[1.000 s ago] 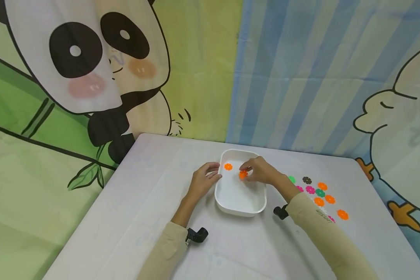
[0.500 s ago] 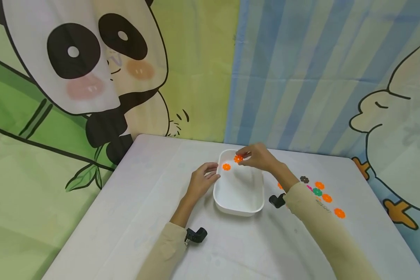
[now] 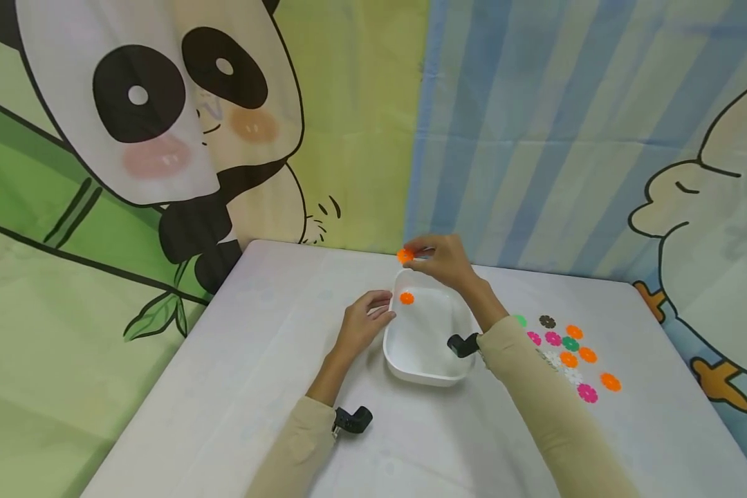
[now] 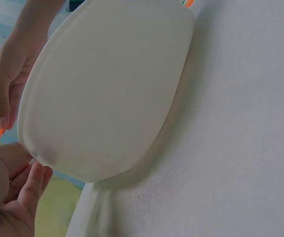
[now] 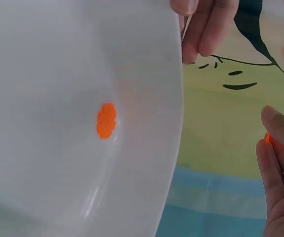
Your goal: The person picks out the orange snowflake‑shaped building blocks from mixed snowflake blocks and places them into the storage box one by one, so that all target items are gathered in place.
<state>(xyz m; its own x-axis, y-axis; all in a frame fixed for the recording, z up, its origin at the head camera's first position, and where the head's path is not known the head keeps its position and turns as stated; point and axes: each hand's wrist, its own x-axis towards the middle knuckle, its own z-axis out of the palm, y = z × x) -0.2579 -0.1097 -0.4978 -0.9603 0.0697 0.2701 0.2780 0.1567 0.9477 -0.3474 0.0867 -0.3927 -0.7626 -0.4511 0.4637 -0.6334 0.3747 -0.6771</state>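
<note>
In the head view my right hand (image 3: 442, 259) pinches an orange flower-shaped piece (image 3: 405, 256) between thumb and fingertips, above the far end of a white plastic tub (image 3: 426, 377). The right wrist view shows this piece edge-on (image 5: 267, 138), just past the rim. My left hand (image 3: 362, 324) holds the tub's left rim, thumb and fingers on either side of its wall. Inside the tub, near that rim, lies a second orange flower piece (image 3: 407, 298). The left wrist view shows the tub's outer wall (image 4: 107, 89), with the left hand (image 4: 13, 190) at its rim.
Right of the tub, several flower pieces lie scattered on the white table (image 3: 274, 346): orange (image 3: 610, 382), pink (image 3: 588, 393), green (image 3: 570, 344), dark brown (image 3: 547, 321) and white. A printed cartoon curtain (image 3: 361, 124) hangs behind the table's far edge.
My right hand has moved from inside the tub up and away, past its far rim, carrying the orange flower piece. The left hand has stayed at the tub's left rim.
</note>
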